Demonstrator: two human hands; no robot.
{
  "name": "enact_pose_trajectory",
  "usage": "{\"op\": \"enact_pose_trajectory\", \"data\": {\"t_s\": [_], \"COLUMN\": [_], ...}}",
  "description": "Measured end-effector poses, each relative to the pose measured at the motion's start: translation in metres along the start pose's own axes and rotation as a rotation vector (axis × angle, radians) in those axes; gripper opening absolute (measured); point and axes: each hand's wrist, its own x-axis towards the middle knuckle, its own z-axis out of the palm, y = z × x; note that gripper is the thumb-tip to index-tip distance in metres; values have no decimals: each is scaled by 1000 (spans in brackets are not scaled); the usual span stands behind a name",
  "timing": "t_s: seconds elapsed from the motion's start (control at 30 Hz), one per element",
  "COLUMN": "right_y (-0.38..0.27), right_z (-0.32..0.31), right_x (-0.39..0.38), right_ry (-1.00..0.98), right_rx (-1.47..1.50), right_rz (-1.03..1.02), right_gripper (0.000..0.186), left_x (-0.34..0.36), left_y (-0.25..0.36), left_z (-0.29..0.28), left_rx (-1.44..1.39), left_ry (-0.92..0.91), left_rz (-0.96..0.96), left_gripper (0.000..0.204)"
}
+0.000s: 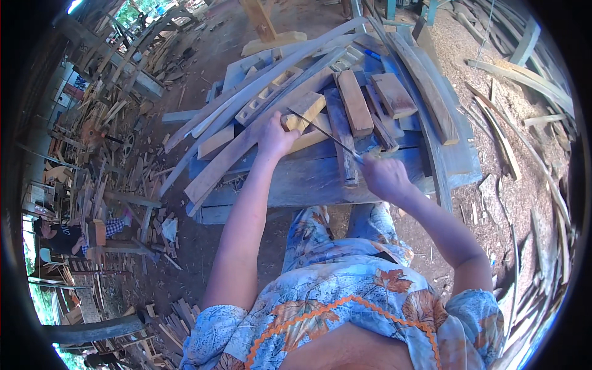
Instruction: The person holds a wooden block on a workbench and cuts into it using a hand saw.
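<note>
My left hand (275, 137) is closed on the near end of a short pale wood block (311, 106), which rests on other timber on the bench. In my right hand (386, 177) is the handle of a long, thin, dark tool like a file (330, 137). Its far end lies across the block, close to my left fingers. Whether it has teeth is too small to see. To the right of the block are a squared wood piece (354, 103) and a thicker wood block (393, 95).
Planks and offcuts crowd the worn bluish bench (271, 191). A slotted wood piece (268, 97), a long curved board (425, 86) and a blue pen-like object (372, 54) lie there. Scrap wood (493, 129) covers the ground at right. Another person (65, 237) is far left.
</note>
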Motion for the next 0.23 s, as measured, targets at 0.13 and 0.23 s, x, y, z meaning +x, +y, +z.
{"op": "enact_pose_trajectory", "data": {"t_s": [0.13,0.23], "right_y": [-34,-42], "right_z": [6,18], "right_x": [78,110], "right_ry": [107,167], "right_rx": [61,75], "right_rz": [-95,-135], "right_gripper": [16,25], "left_x": [-1,-7], "left_y": [-3,5], "left_z": [8,5], "left_rx": [26,72], "left_ry": [42,76], "left_rz": [44,41], "left_gripper": [52,49]}}
